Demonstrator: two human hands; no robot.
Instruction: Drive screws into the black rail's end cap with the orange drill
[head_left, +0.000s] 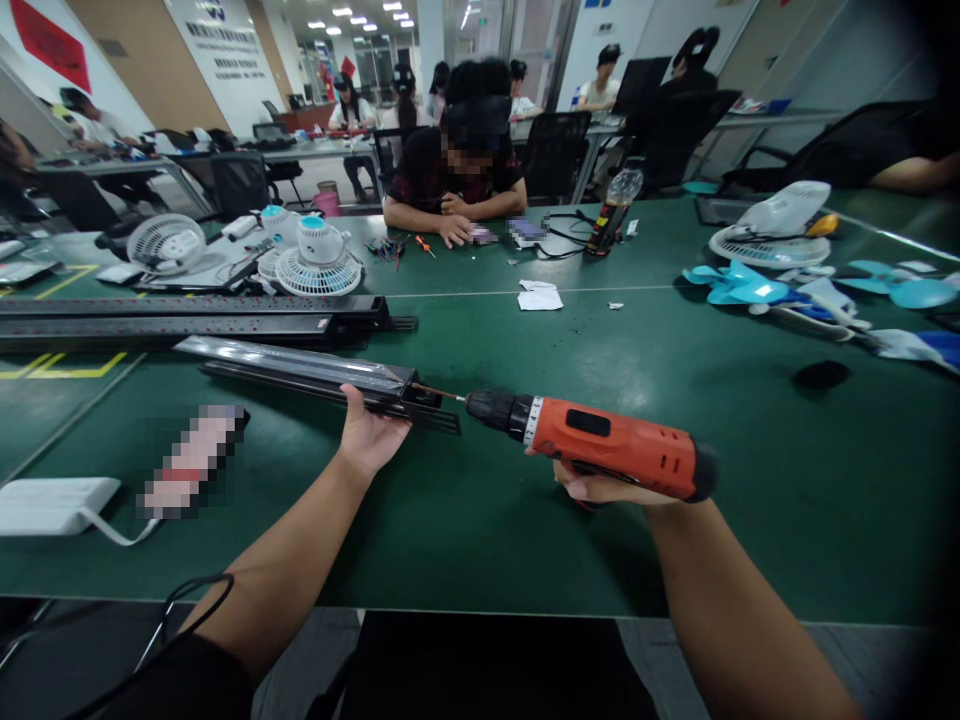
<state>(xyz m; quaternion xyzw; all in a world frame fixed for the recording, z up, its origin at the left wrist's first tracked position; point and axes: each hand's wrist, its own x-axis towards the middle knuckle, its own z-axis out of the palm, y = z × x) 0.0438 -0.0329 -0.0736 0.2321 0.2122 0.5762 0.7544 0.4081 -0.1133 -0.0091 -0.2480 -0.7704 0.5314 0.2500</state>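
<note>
My left hand (pixel 369 438) grips a long black metal rail (pixel 330 376) near its right end, thumb on the near side and fingers reaching underneath. The rail slants away to the left over the green table. In my right hand (pixel 600 488) is an orange cordless drill (pixel 615 440) with a black chuck, held level and pointing left. A long thin bit (pixel 442 393) runs from the chuck to the rail's open end; whether its tip is inside cannot be made out. My right fingers wrap the drill's handle, mostly hidden under its body.
More black rails (pixel 187 318) lie behind at left. A phone (pixel 199 460) and white power bank (pixel 56 505) are near my left arm. White fans (pixel 319 265) stand at back left, blue fan blades (pixel 739 284) at right. A person (pixel 457 170) leans on the far edge beside a bottle (pixel 613 210).
</note>
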